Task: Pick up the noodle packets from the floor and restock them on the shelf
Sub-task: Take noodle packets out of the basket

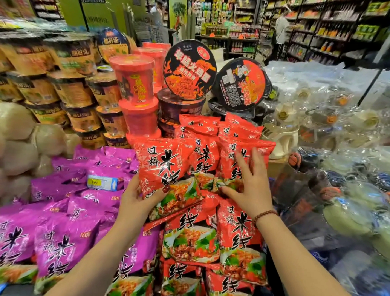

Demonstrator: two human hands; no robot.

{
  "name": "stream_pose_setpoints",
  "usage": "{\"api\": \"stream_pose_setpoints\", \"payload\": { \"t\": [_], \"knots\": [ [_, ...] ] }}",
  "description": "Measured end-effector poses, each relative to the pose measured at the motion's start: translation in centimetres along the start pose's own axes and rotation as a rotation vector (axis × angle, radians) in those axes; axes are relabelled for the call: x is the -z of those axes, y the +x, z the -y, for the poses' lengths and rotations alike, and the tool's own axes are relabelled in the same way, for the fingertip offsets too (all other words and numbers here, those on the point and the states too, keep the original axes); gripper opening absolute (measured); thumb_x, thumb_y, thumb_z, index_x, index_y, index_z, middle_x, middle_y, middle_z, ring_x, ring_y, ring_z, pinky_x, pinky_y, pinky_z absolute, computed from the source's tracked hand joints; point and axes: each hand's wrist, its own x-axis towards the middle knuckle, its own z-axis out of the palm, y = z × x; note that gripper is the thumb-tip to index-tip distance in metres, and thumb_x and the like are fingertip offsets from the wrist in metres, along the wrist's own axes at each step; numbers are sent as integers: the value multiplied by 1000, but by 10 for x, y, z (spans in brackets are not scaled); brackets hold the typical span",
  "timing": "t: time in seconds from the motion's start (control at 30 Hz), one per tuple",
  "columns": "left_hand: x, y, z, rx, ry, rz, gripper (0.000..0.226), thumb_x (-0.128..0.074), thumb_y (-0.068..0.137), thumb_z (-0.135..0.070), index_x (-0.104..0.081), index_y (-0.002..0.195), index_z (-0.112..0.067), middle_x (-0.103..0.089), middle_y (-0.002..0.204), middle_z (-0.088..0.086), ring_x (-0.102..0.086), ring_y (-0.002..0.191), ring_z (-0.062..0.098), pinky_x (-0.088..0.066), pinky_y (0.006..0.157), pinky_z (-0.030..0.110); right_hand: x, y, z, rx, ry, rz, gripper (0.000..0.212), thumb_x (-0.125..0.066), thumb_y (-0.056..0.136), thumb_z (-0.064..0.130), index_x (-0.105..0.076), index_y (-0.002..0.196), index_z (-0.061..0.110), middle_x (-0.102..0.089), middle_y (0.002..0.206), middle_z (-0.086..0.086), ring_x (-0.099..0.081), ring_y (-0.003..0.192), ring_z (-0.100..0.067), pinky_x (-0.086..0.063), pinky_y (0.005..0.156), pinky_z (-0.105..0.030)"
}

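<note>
Head view: the left hand [136,200] pinches a glossy red plastic noodle packet [166,167] by its lower edge, thumb in front, leaning it against the stacked red packets [229,156]. The right hand [250,183], fingers straight and spread, presses that stack, likely to stop it sliding.

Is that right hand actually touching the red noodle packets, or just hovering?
Touching. The head view shows the right hand lying flat on a red packet, fingers spread, with no gap visible.
</note>
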Motion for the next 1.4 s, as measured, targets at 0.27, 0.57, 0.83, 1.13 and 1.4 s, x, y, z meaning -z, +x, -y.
{"api": "stream_pose_setpoints", "payload": {
  "t": [0.27,0.57,0.83,1.13,1.4],
  "knots": [
    [8,10,3,25,-39,-5,50,-79,78,-4,-59,119,-25,-72,111,7,-68,104,32,-50,95,55,-24,39,1,109,-257,181,92,-74,83,35,-13,151,40,6,162,-6,7,149,-32,-2,119,-51],
    [10,7,1,-17,-22,-4,44,-68,83,2,-59,116,-26,-74,104,-2,-69,102,25,-55,87,41,-23,47,-5,74,-299,297,91,-63,89,47,3,151,41,21,160,-5,21,147,-28,4,119,-54],
    [10,1,-2,-13,-28,-40,43,-69,82,2,-60,116,-23,-73,108,6,-68,103,31,-53,92,50,-11,30,32,426,-272,91,68,-54,92,48,-22,151,38,-7,162,-5,-5,149,-26,-1,118,-53],
    [17,-6,-11,-3,-74,-93,38,-70,81,-2,-59,108,-26,-75,98,3,-71,94,31,-58,82,46,-53,58,79,442,-332,379,60,-42,101,39,-13,153,37,12,163,-1,10,149,-28,-4,121,-51],
    [16,-10,-9,1,-50,-96,37,-70,81,1,-60,108,-24,-74,100,5,-70,97,33,-57,85,47,-50,61,82,426,-252,433,62,-48,100,31,-18,153,32,11,163,1,9,150,-24,-5,121,-49]
  ]
}}
